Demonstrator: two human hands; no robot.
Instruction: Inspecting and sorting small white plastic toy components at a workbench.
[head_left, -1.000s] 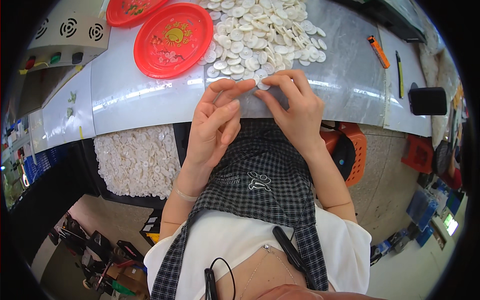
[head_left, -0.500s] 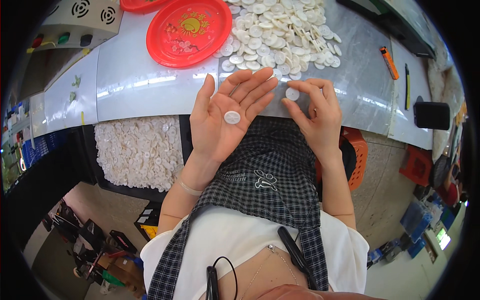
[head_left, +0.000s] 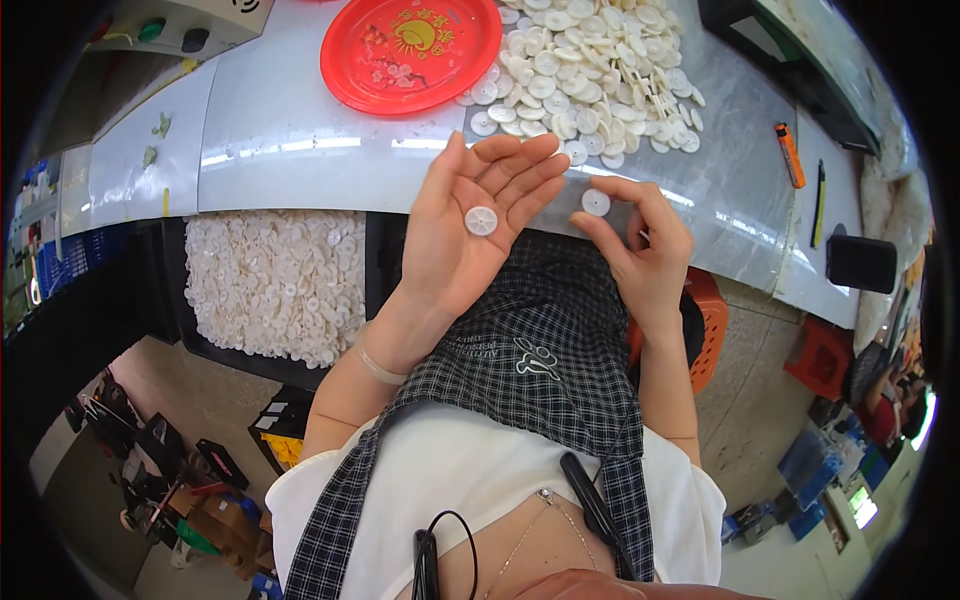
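My left hand (head_left: 436,250) is held palm up with its fingers stretched out. On its palm lies a small white plastic gear wheel (head_left: 481,221), showing spokes and a toothed rim. To the right, my right hand (head_left: 654,255) pinches another white gear wheel (head_left: 596,203) between thumb and index finger, its round face turned up. Both hands are over the front edge of the grey worktable (head_left: 290,165), apart from each other. Beyond them, a large heap of similar white gear wheels (head_left: 590,75) lies on the table.
A red oval tray (head_left: 345,60) stands left of the heap. Below the table edge at left, a black bin (head_left: 376,265) holds many small white parts. At right lie an orange-handled cutter (head_left: 789,155), a thin yellow-black tool (head_left: 818,205) and a dark device (head_left: 862,264).
The view has shifted slightly. The gear wheel on my left palm now faces up more fully. My right hand keeps its pinch on the other gear wheel.
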